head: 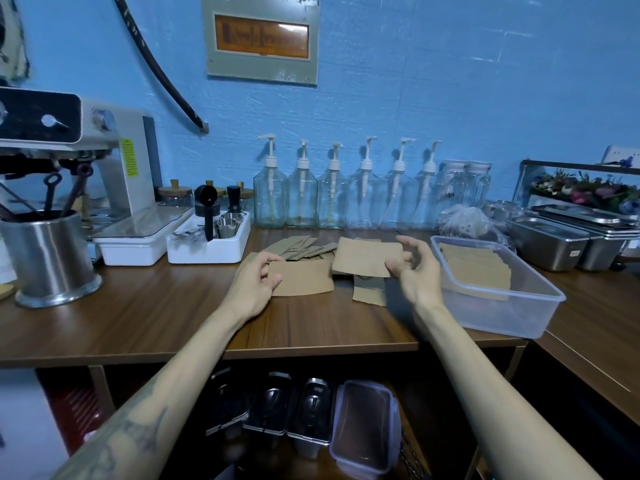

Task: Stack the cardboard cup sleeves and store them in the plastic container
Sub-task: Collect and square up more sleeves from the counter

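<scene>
My left hand (258, 278) pinches one flat cardboard sleeve (304, 278) at frame centre, low over the bench (138, 317). My right hand (415, 268) pinches another sleeve (363, 256) by its right edge, fingers loosely curled. More stacked sleeves (474, 268) lie inside the plastic container (512, 317) at right.

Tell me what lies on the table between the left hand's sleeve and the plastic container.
In the head view: a sleeve flat on the table, the sleeve the right hand holds above it.
</scene>
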The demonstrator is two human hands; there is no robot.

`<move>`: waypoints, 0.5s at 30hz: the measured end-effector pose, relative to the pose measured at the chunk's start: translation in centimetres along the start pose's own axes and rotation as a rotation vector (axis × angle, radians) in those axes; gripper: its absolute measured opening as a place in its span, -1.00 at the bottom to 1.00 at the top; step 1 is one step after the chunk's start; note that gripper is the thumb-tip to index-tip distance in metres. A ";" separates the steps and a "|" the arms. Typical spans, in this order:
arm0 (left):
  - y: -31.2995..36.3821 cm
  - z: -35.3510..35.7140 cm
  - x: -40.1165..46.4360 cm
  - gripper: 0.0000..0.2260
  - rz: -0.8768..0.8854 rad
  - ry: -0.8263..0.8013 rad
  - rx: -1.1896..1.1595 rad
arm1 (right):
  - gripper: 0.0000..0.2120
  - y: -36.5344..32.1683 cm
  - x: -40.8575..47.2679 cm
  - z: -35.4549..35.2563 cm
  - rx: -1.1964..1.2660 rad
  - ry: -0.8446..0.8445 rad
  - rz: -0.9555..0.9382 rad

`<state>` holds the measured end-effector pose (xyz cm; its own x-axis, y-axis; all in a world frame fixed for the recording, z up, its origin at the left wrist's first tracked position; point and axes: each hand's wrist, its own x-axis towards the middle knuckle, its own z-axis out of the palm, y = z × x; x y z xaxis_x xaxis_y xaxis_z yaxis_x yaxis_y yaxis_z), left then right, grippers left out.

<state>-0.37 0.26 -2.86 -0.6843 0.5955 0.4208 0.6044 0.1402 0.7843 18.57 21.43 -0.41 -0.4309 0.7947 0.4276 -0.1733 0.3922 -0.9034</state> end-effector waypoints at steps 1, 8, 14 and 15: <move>0.0 0.0 0.0 -0.74 -0.013 -0.007 -0.009 | -0.65 -0.4 -0.2 0.5 0.041 -0.038 -0.004; -0.1 -0.2 0.2 -0.73 -0.017 0.026 -0.020 | -0.72 -1.1 -2.1 4.8 -0.046 -0.268 -0.052; 1.3 0.1 -0.4 -0.82 0.002 -0.045 -0.117 | -0.66 -0.1 -2.7 6.2 -0.241 -0.282 -0.089; 1.2 0.1 -0.5 -0.87 0.027 -0.063 -0.103 | -0.64 -0.2 -2.7 6.2 -0.255 -0.288 -0.110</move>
<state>0.75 0.25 -2.15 -0.6392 0.6468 0.4160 0.5752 0.0432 0.8169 14.26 16.29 -1.60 -0.6588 0.5932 0.4627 -0.0225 0.5993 -0.8002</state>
